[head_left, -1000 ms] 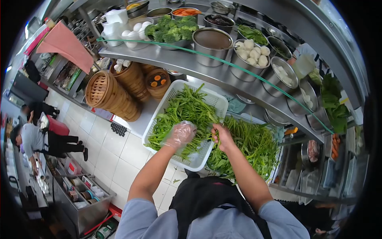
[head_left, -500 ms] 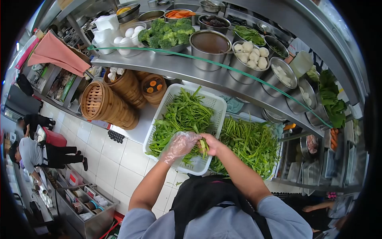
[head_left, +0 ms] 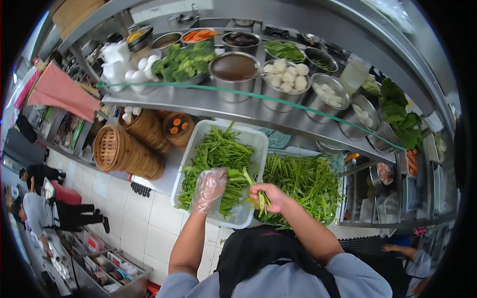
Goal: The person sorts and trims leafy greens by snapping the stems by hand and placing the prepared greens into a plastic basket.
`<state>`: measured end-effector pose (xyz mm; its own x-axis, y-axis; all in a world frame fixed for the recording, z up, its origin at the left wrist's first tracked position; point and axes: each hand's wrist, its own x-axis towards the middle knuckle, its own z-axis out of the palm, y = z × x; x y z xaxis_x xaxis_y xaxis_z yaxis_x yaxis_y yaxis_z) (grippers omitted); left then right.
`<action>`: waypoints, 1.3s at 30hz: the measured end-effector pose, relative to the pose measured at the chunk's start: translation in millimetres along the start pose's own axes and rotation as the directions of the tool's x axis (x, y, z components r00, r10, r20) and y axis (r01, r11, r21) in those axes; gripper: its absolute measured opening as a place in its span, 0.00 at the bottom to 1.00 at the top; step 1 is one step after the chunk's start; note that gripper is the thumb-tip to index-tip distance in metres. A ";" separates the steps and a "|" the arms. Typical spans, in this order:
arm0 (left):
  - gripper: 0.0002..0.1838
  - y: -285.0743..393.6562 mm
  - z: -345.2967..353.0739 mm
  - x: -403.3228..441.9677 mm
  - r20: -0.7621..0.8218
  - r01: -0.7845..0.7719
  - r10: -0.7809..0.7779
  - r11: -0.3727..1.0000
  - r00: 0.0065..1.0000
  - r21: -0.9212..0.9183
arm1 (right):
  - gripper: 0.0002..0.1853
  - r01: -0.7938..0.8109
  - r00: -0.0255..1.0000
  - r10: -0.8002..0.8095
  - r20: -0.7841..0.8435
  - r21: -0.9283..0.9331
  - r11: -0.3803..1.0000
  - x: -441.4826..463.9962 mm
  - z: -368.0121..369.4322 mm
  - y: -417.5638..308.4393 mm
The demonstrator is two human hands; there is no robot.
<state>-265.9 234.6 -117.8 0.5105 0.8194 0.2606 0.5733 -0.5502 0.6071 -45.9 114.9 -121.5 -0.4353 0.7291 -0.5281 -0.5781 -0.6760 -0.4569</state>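
Note:
My left hand [head_left: 210, 187], in a clear plastic glove, is over the leafy greens [head_left: 218, 149] in the white perforated basket [head_left: 177, 181]. Its fingers look closed, and what they may hold is hidden. Bare and to the right, my right hand [head_left: 270, 197] is closed on a small bunch of green stems [head_left: 261, 194] at the basket's right edge. The two hands are apart. More long-stemmed greens [head_left: 303, 184] fill a tray beside the basket, under my right forearm.
A steel shelf [head_left: 198, 104] with a glass edge crosses ahead, bearing broccoli [head_left: 186, 62], eggs and pots. Bamboo steamers [head_left: 126, 154] stand left of the basket. Co-workers [head_left: 39, 211] are at the far left; another person's arm [head_left: 400, 248] shows at lower right.
My hands came together over the basket, then parted; my right hand is now to the right with the stems. The camera view has shifted, so the shelf sits lower.

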 end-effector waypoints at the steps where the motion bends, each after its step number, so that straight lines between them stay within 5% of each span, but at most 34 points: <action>1: 0.12 9.2 2.9 7.1 -0.037 0.006 -0.008 0.998 0.999 -0.054 | 0.13 0.020 1.000 -0.019 -0.005 0.004 1.000 -15.8 2.3 1.8; 7: 0.13 18.9 64.2 77.5 0.138 -0.008 -0.030 0.964 0.990 0.265 | 0.14 0.134 0.983 -0.138 0.117 0.041 0.990 -117.9 -23.2 4.8; 12: 0.19 -8.1 129.8 118.8 0.236 -0.067 -0.068 0.852 0.969 0.519 | 0.13 0.342 0.939 -0.332 -0.091 0.131 0.931 -222.3 -66.0 7.7; 14: 0.17 -30.2 161.0 126.8 0.080 -0.054 0.008 0.802 0.997 0.596 | 0.13 0.434 0.892 -0.406 -0.197 0.127 0.892 -267.4 -93.9 11.8; 16: 0.20 -16.1 170.2 135.8 0.109 -0.048 -0.027 0.777 0.994 0.628 | 0.12 0.501 0.845 -0.450 -0.288 0.135 0.855 -309.8 -112.2 15.7; 19: 0.19 4.7 175.1 142.9 0.207 0.031 -0.267 0.679 0.941 0.734 | 0.12 0.643 0.717 -0.539 -0.441 0.123 0.756 -360.5 -148.2 31.0; 22: 0.18 -54.6 203.9 154.0 0.240 0.054 -0.339 0.669 0.910 0.742 | 0.13 0.681 0.675 -0.539 -0.504 0.145 0.718 -396.0 -176.9 49.8; 24: 0.17 -53.6 183.8 152.0 0.415 -0.242 -0.167 0.599 0.894 0.764 | 0.13 0.697 0.667 -0.518 -0.536 0.205 0.687 -410.2 -190.6 57.1; 26: 0.16 -72.5 175.9 148.5 0.240 -0.085 -0.012 0.917 0.971 0.389 | 0.13 0.689 0.680 -0.510 -0.527 0.222 0.689 -413.2 -199.0 58.0; 30: 0.13 -69.7 137.6 134.0 0.203 -0.341 0.297 0.911 0.933 0.232 | 0.13 0.636 0.736 -0.492 -0.464 0.229 0.737 -387.4 -209.7 43.2; 31: 0.13 -56.9 123.8 131.2 0.203 -0.339 0.293 0.909 0.934 0.243 | 0.13 0.597 0.778 -0.489 -0.394 0.224 0.770 -376.1 -208.0 35.4; 32: 0.11 -33.3 108.2 129.1 0.231 0.165 -0.146 0.984 0.962 -0.065 | 0.14 0.560 0.814 -0.483 -0.324 0.214 0.800 -363.5 -204.4 27.5; 33: 0.10 -5.6 94.1 125.3 0.381 0.629 -0.512 0.709 0.770 -0.318 | 0.14 0.560 0.815 -0.484 -0.318 0.218 0.799 -349.3 -198.0 19.7; 34: 0.10 24.7 82.4 116.7 0.378 0.629 -0.514 0.711 0.770 -0.315 | 0.14 0.538 0.831 -0.480 -0.282 0.186 0.822 -333.6 -189.1 11.8; 36: 0.10 99.7 63.8 91.1 0.303 0.451 -0.335 0.647 0.892 -0.614 | 0.14 0.469 0.876 -0.428 -0.223 0.181 0.865 -303.6 -173.7 0.0; 39: 0.09 227.3 71.1 41.9 0.400 0.421 -0.199 0.672 0.895 -0.609 | 0.14 0.464 0.882 -0.433 -0.184 0.186 0.866 -257.8 -150.9 -5.9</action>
<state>-68.6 132.4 -22.3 0.5987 0.7787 -0.1875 0.2097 0.0736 0.9750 173.9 -85.1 -90.7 -0.0065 0.9166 -0.3997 -0.8312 -0.2271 -0.5074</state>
